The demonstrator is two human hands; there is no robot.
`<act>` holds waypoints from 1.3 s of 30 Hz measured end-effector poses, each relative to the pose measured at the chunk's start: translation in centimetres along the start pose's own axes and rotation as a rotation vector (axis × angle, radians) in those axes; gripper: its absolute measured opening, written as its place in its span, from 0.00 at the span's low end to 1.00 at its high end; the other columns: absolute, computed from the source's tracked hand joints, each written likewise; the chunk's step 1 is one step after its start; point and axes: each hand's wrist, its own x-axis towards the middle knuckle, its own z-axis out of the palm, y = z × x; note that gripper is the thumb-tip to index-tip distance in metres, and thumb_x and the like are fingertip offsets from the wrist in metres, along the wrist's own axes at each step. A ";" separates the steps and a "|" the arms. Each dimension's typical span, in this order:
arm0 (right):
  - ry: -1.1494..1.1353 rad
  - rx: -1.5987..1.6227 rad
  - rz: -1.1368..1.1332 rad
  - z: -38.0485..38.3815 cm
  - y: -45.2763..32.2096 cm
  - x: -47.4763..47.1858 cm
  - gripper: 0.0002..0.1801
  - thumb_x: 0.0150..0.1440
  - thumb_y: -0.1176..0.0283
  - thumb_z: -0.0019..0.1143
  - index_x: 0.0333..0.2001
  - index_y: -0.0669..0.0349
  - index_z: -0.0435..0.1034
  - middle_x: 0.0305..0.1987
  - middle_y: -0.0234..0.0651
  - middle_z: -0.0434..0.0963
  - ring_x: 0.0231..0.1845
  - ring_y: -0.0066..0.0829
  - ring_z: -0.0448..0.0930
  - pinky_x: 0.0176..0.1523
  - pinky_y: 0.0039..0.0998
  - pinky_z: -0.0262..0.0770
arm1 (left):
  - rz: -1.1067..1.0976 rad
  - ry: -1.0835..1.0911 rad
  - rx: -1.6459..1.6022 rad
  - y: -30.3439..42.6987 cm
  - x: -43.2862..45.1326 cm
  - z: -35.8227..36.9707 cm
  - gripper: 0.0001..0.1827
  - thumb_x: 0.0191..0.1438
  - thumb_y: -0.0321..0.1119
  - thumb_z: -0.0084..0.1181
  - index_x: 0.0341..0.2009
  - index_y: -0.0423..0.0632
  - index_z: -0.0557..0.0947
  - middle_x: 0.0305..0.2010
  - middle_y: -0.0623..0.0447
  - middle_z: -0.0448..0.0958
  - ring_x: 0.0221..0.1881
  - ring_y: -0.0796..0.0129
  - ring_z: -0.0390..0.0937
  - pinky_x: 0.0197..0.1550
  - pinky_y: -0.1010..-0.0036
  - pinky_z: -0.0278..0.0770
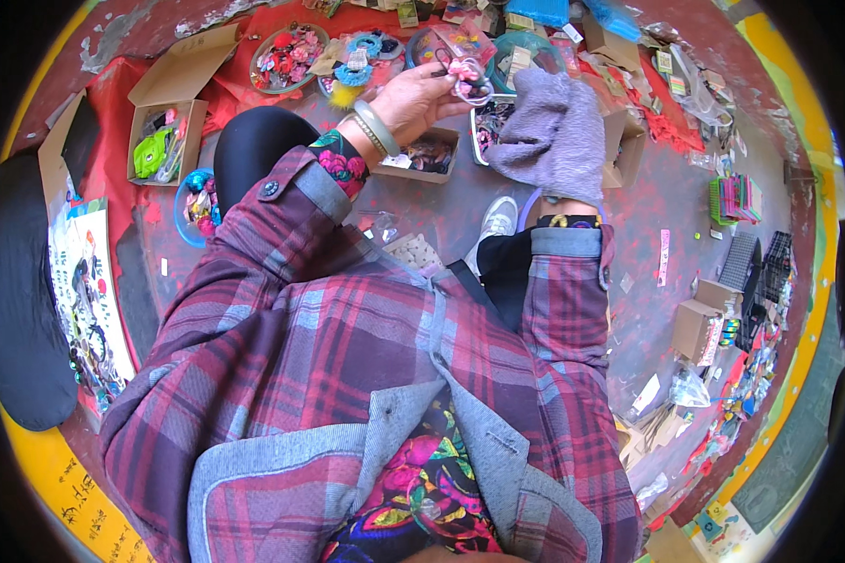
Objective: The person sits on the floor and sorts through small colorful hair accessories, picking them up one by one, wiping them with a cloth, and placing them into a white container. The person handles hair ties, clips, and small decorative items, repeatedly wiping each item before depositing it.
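Note:
My left hand [412, 98], with a pale bangle and a bracelet at the wrist, pinches a pink-and-white hair tie [467, 74] by its edge. A grey ribbed cloth [560, 134] covers my right hand, so its fingers are hidden; only the wrist [570, 207] shows bare below it. The cloth's left side is close to the hair tie. Beneath the hands stand a cardboard box of dark hair accessories [426, 155] and a white-rimmed bin of small items [489, 123].
Round baskets of hair ornaments [257, 74] line the far side on red cloth [218, 91]. Left are an open carton [193, 148] and a blue basket [179, 214]. Right are a green basket [715, 200], a small carton [690, 331] and scattered packaging. My shoe [498, 218] rests on the floor.

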 end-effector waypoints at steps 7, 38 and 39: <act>0.107 0.246 0.252 0.0 -1.2 -1.3 0.16 0.55 0.61 0.43 0.32 0.62 0.72 0.27 0.33 0.76 0.25 0.27 0.75 0.25 0.26 0.70 | -0.429 0.237 0.391 -4.9 1.0 -9.2 0.07 0.57 0.28 0.44 0.40 0.42 0.72 0.39 0.54 0.71 0.37 0.72 0.73 0.39 0.76 0.75; 0.290 -1.259 -0.621 -11.2 -8.4 -3.4 0.13 0.38 0.71 0.55 0.32 0.48 0.76 0.29 0.34 0.77 0.32 0.38 0.78 0.38 0.34 0.73 | 0.068 -0.810 2.091 -18.6 13.5 -4.6 0.23 0.43 0.24 0.49 0.48 0.51 0.73 0.51 0.46 0.68 0.55 0.54 0.63 0.54 0.67 0.65; 0.313 -1.305 -0.640 -11.7 -8.2 -3.2 0.13 0.38 0.71 0.55 0.32 0.47 0.76 0.29 0.34 0.77 0.32 0.38 0.77 0.37 0.34 0.72 | 0.057 -0.866 2.120 -19.4 14.1 -4.6 0.25 0.43 0.23 0.49 0.49 0.52 0.72 0.53 0.46 0.67 0.56 0.55 0.62 0.55 0.68 0.65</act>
